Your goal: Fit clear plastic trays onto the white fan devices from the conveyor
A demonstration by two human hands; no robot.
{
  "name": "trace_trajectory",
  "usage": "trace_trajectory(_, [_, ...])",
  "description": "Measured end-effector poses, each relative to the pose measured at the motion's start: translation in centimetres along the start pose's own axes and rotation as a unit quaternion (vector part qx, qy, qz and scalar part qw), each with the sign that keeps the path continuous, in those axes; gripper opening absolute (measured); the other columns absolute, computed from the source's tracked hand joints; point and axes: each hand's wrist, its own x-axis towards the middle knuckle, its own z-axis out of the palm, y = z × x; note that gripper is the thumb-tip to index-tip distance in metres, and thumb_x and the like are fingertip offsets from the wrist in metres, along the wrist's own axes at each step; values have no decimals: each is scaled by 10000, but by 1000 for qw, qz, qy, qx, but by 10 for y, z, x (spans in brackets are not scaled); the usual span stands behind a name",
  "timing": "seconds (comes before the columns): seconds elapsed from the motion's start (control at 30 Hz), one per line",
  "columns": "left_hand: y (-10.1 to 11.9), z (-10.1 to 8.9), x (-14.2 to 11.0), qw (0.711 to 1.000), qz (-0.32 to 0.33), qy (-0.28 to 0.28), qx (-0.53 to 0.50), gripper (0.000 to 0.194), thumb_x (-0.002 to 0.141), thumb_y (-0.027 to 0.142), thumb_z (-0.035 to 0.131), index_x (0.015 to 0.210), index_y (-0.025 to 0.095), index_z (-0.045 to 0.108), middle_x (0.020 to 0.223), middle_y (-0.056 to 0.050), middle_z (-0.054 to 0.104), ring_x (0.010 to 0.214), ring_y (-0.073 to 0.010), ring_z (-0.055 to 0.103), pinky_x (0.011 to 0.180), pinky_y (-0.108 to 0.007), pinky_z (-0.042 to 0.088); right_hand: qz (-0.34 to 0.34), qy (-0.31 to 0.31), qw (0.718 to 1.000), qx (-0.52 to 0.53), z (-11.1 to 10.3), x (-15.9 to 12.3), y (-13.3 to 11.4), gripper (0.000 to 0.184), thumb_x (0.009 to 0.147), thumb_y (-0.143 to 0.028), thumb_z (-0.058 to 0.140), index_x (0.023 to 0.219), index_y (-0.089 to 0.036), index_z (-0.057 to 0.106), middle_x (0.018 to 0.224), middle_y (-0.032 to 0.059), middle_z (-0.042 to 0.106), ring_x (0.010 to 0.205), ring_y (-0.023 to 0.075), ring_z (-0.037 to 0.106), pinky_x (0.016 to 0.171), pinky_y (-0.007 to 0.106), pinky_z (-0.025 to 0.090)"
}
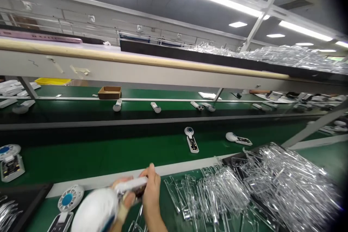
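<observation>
Low in the middle of the view I hold a white handheld fan (pixel 95 210), its round head towards me on the left and slightly smeared by motion. My left hand (pixel 125 203) grips it near the neck, with a beige wrap on one digit. My right hand (pixel 152 192) closes on the far end of the white handle, partly hiding a dark inside. Another fan (pixel 70 198) with a blue centre lies just left, its handle showing a dark inner face. Right of my hands, many clear plastic frames (pixel 212 195) lie heaped on the green bench.
A larger pile of clear parts (pixel 290 185) fills a black tray at right. On the green conveyor (pixel 122 152) lie fans with bared circuit boards, one (pixel 191 140) in the middle. A black tray (pixel 32 203) stands lower left. A shelf (pixel 136 65) spans above, near a cardboard box (pixel 109 93).
</observation>
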Motion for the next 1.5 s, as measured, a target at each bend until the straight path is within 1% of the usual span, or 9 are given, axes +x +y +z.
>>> trace_trajectory(0.13, [16, 6, 50, 999, -47, -2, 27, 482, 676, 474, 644, 1027, 147, 602, 941, -96, 692, 867, -254, 657, 716, -348, 548, 11, -84, 990, -113, -7, 20, 30, 505, 915, -506, 209, 726, -196, 559, 605, 21, 587, 524, 167, 566, 444, 245, 369])
trace_trajectory(0.37, [21, -47, 145, 976, -50, 86, 195, 527, 748, 367, 583, 1187, 85, 507, 1228, -211, 557, 1143, -316, 527, 898, -450, 451, -74, -162, 936, -305, -60, -36, 88, 231, 815, -183, 490, 586, -213, 492, 534, 0, 568, 491, 175, 562, 483, 245, 323])
trace_trajectory(0.47, [29, -93, 146, 952, -2, 89, 294, 616, 702, 417, 603, 1239, 138, 491, 1314, -184, 498, 1237, -337, 434, 1014, -433, 327, -299, -177, 861, -371, -56, -70, 119, 121, 772, -122, 545, 780, -238, 578, 786, 13, 649, 686, 188, 611, 560, 249, 395])
trace_trajectory(0.57, [37, -143, 129, 930, -11, 55, 362, 654, 613, 496, 641, 1153, 137, 563, 1210, -182, 582, 1182, -384, 475, 1005, -463, 318, -524, -97, 781, -326, -33, -81, 142, 91, 852, -198, 501, 814, -245, 568, 879, 8, 654, 830, 187, 581, 724, 293, 429])
trace_trajectory(0.7, [33, -181, 96, 926, -80, -49, 367, 668, 498, 526, 708, 1028, 130, 620, 962, -126, 703, 984, -353, 611, 882, -396, 446, -623, -18, 745, -236, -7, -72, 150, 291, 883, -132, 362, 646, -210, 512, 634, -1, 575, 636, 146, 501, 749, 314, 414])
trace_trajectory(0.97, [18, -160, 68, 940, -88, -127, 306, 520, 562, 392, 704, 996, 148, 554, 816, -49, 687, 820, -262, 647, 717, -299, 491, -604, -197, 669, -386, -22, -61, 145, 182, 773, -226, 593, 599, -205, 543, 588, 12, 553, 614, 164, 491, 830, 382, 440])
trace_trajectory(1.2, [49, -155, 49, 953, 18, -37, 300, 636, 574, 449, 714, 1076, 225, 394, 800, 9, 611, 729, -218, 625, 699, -309, 482, -543, -219, 715, -382, -39, -62, 119, 152, 709, -173, 621, 611, -216, 513, 605, -37, 560, 607, 131, 531, 946, 362, 390])
trace_trajectory(1.33, [75, -138, 33, 966, 69, 32, 247, 698, 557, 500, 733, 1113, 232, 406, 868, -5, 588, 754, -194, 594, 692, -289, 474, -447, -238, 739, -443, -57, -64, 92, 172, 676, -54, 555, 616, -211, 518, 535, -36, 554, 551, 145, 544, 804, 367, 451])
trace_trajectory(1.5, [74, -105, 19, 991, 43, 43, 116, 674, 609, 528, 697, 1172, 250, 453, 1022, -27, 589, 891, -196, 565, 739, -277, 443, -188, -447, 775, -406, -80, -60, 17, 389, 747, -163, 583, 1117, -278, 552, 839, 7, 669, 639, 174, 600, 534, 235, 406])
